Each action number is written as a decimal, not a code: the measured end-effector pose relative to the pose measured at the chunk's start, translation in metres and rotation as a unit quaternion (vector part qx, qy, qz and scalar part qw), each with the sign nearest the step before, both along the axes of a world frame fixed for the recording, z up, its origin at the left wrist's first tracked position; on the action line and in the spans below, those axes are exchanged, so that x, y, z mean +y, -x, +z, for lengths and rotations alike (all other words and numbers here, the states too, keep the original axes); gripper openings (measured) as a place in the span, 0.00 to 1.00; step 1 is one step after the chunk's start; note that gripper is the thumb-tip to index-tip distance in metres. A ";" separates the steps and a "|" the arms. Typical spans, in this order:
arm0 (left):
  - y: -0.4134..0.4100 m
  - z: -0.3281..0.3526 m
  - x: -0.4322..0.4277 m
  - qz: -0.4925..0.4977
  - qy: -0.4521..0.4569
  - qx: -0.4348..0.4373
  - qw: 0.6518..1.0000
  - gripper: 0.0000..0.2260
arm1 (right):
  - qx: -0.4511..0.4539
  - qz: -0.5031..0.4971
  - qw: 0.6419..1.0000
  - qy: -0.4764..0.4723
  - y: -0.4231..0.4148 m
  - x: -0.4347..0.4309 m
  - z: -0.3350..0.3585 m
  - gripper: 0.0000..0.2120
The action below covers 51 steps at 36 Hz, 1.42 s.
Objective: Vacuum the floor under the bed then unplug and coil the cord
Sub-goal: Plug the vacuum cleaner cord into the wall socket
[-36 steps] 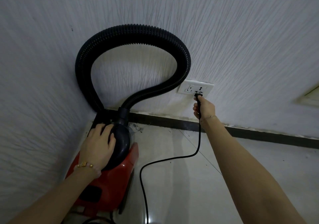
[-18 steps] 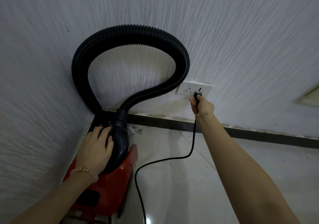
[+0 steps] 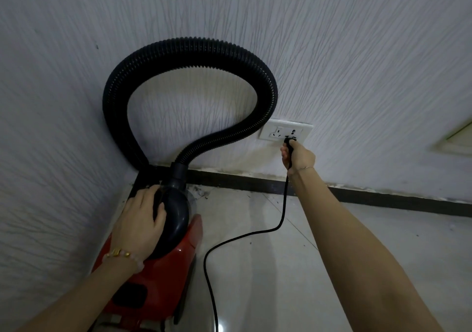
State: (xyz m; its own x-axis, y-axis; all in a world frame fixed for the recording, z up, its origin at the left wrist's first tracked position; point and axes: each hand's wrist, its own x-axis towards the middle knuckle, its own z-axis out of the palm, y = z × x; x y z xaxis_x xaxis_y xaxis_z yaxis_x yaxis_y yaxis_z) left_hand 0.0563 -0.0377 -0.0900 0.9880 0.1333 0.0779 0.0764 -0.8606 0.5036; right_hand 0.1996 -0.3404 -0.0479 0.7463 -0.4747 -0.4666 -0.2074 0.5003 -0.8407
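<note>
A red vacuum cleaner [image 3: 163, 267] with a black dome top stands in the room corner. Its ribbed black hose [image 3: 194, 50] loops up against the wall. My left hand [image 3: 141, 219] rests on the black dome, fingers spread over it. My right hand [image 3: 297, 156] grips the black plug [image 3: 290, 141], which sits at the white wall socket [image 3: 286, 130]. I cannot tell whether its prongs are in the socket. The black cord [image 3: 245, 237] runs from the plug down across the floor tiles to the bottom edge of the frame.
Textured white walls meet in the corner behind the vacuum. A dark skirting board [image 3: 383, 198] runs along the wall base. Dust and debris [image 3: 201, 191] lie near the corner. Glossy pale floor tiles [image 3: 293, 280] spread to the right.
My right hand has slid up the cord to the plug at the socket. My left hand stays on the vacuum's dome.
</note>
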 end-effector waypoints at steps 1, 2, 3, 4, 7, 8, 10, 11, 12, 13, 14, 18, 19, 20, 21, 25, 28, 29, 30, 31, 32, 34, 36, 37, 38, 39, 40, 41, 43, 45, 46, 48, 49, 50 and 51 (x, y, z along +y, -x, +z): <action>0.000 0.001 -0.001 0.006 0.009 0.004 1.000 0.20 | 0.001 0.011 1.000 0.001 0.000 -0.002 0.000 0.08; 0.000 0.001 -0.001 0.011 0.015 0.008 1.000 0.21 | 0.001 0.025 1.000 -0.001 0.001 -0.005 -0.001 0.08; 0.001 0.001 -0.001 0.015 0.018 0.010 1.000 0.21 | 0.003 0.041 0.999 -0.005 0.001 -0.008 -0.001 0.08; 0.001 0.002 -0.002 0.017 0.018 0.012 1.000 0.22 | 0.008 0.054 0.999 -0.007 0.001 -0.010 -0.001 0.08; 0.000 0.001 -0.002 0.013 0.016 0.016 1.000 0.22 | 0.020 0.054 0.998 0.008 -0.002 -0.012 0.002 0.09; 0.000 0.001 -0.001 0.013 0.017 0.017 1.000 0.21 | 0.022 0.048 0.999 0.012 -0.002 -0.010 0.003 0.09; 0.000 0.000 -0.001 0.013 0.018 0.019 1.000 0.21 | 0.023 0.035 0.999 0.010 -0.001 -0.007 0.002 0.08; 0.000 0.000 -0.001 0.013 0.020 0.018 1.000 0.21 | 0.023 0.028 0.999 0.008 -0.001 -0.005 0.001 0.08; 0.000 0.000 -0.001 0.012 0.021 0.016 1.000 0.21 | 0.022 0.020 1.000 0.007 0.000 -0.003 0.001 0.07; 0.000 -0.001 0.000 0.011 0.022 0.015 1.000 0.21 | 0.022 0.011 1.000 0.008 -0.001 -0.002 0.001 0.07; 0.000 -0.001 0.000 0.011 0.022 0.016 1.000 0.21 | 0.024 0.004 1.000 0.012 -0.002 -0.002 0.002 0.07; 0.000 -0.001 -0.001 0.012 0.024 0.014 1.000 0.21 | 0.035 0.008 0.999 0.019 -0.008 -0.005 0.003 0.08; 0.000 -0.001 -0.001 0.013 0.024 0.014 1.000 0.21 | 0.035 0.013 0.999 0.019 -0.008 -0.006 0.001 0.08; 0.000 -0.001 -0.002 0.014 0.024 0.014 1.000 0.21 | 0.031 0.016 0.999 0.021 -0.007 -0.006 0.000 0.09; 0.000 -0.001 -0.002 0.014 0.024 0.014 1.000 0.21 | 0.027 0.017 0.999 0.027 -0.006 -0.006 -0.003 0.09; -0.001 -0.002 -0.002 0.015 0.026 0.013 0.999 0.21 | 0.022 -0.003 0.999 0.034 -0.008 -0.001 0.001 0.09; -0.002 -0.002 -0.001 0.016 0.028 0.013 0.999 0.20 | 0.016 -0.017 1.000 0.016 -0.012 0.002 0.004 0.07; -0.002 -0.002 -0.001 0.015 0.027 0.012 0.999 0.20 | 0.012 -0.016 1.000 0.016 -0.012 0.003 0.003 0.07; -0.002 -0.003 -0.001 0.015 0.025 0.012 0.999 0.20 | 0.008 -0.015 1.000 0.017 -0.010 0.003 0.002 0.07; -0.002 -0.003 -0.001 0.015 0.024 0.011 1.000 0.20 | 0.005 -0.014 1.000 0.015 -0.010 0.003 0.001 0.06; -0.002 -0.004 -0.001 0.013 0.024 0.008 1.000 0.20 | 0.003 -0.013 1.000 0.010 -0.009 0.002 0.001 0.06; -0.002 -0.005 0.000 0.011 0.024 0.004 1.000 0.20 | -0.003 -0.013 1.000 0.001 -0.008 0.002 0.002 0.05; -0.002 -0.006 0.000 0.011 0.025 0.005 1.000 0.20 | -0.006 -0.016 1.000 -0.008 -0.008 0.003 0.003 0.05; -0.002 -0.006 0.001 0.009 0.024 0.004 1.000 0.20 | -0.006 -0.019 1.000 -0.013 -0.007 0.003 0.003 0.05; -0.002 -0.006 0.001 0.008 0.024 0.003 1.000 0.20 | -0.006 -0.020 1.000 -0.018 -0.006 0.004 0.004 0.04; -0.002 -0.006 0.001 0.009 0.024 0.003 1.000 0.20 | -0.006 -0.020 1.000 -0.022 -0.005 0.004 0.004 0.04; -0.002 -0.005 0.000 0.011 0.026 0.004 1.000 0.20 | -0.005 -0.017 1.000 -0.024 -0.004 0.004 0.005 0.04; -0.002 -0.005 0.000 0.013 0.029 0.005 0.999 0.20 | -0.004 -0.012 1.000 -0.024 -0.003 0.004 0.005 0.04; -0.001 -0.004 -0.001 0.016 0.032 0.004 0.999 0.20 | -0.003 0.000 1.000 -0.022 -0.001 0.004 0.006 0.05; -0.001 -0.003 -0.002 0.014 0.033 0.000 0.999 0.19 | 0.001 0.005 1.000 -0.013 0.000 0.004 0.007 0.07; -0.001 -0.002 -0.002 0.013 0.034 -0.003 0.999 0.19 | 0.005 0.009 1.000 -0.008 0.000 0.004 0.007 0.07; -0.001 0.000 -0.003 0.014 0.039 -0.007 0.999 0.19 | 0.015 0.026 1.000 0.005 0.001 0.004 0.007 0.07; -0.001 0.000 -0.002 0.013 0.039 -0.009 0.999 0.18 | 0.024 0.041 0.999 0.019 0.001 0.003 0.007 0.07; -0.002 0.000 -0.003 0.011 0.038 -0.010 0.999 0.18 | 0.038 0.058 0.997 0.041 0.003 0.003 0.007 0.07; -0.002 0.000 -0.002 0.010 0.036 -0.009 0.999 0.18 | 0.055 0.078 0.993 0.074 0.005 0.002 0.008 0.08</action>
State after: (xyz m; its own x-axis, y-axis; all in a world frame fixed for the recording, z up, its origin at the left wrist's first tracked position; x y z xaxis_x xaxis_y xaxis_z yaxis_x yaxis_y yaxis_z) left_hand 0.0587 -0.0400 -0.0896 0.9836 0.1594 0.0849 0.0840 -0.8199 0.5663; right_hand 0.1942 -0.3379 -0.0401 0.7642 -0.4267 -0.4836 -0.3682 0.3271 -0.8703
